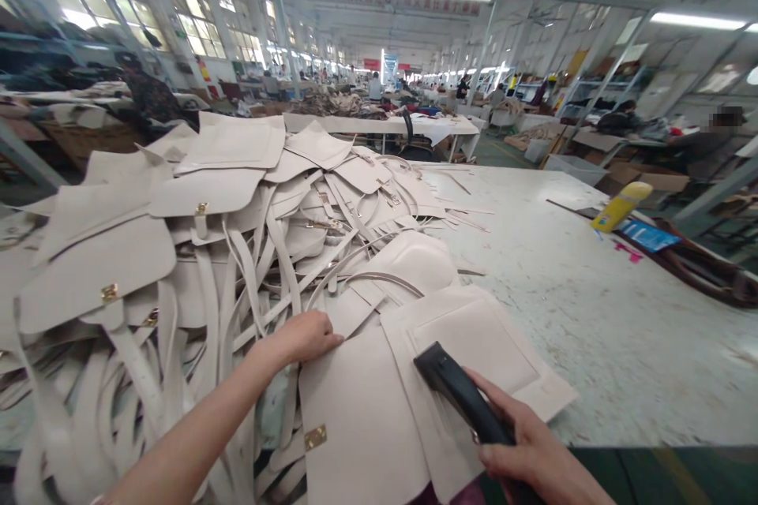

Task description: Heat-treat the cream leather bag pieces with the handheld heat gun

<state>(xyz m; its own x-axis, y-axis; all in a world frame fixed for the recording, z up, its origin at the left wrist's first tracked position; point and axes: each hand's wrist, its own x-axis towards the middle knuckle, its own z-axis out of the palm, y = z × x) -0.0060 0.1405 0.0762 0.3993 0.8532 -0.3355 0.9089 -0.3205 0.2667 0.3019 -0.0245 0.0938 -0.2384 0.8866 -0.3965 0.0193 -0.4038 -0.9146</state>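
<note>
My left hand [311,335] is closed at the upper edge of a beige leather bag piece [361,410], its fingers curled and the thumb near the edge. A small gold clasp [316,436] sits on that piece's lower left. In my right hand [524,442] is a black electric clipper [462,394], its wide head up and left over a second beige piece [479,331] with a raised square panel. The two pieces overlap. Left of them lies a large heap of beige bag pieces [219,189] with gold clasps and long straps [284,252].
The pale worktable [562,363] has scuffs and loose scraps. On its right lie a yellow bottle-like item [621,205], a blue packet [648,235] and dark brown straps [704,272]. Behind are another table [438,125], cardboard boxes [645,177] and people at work.
</note>
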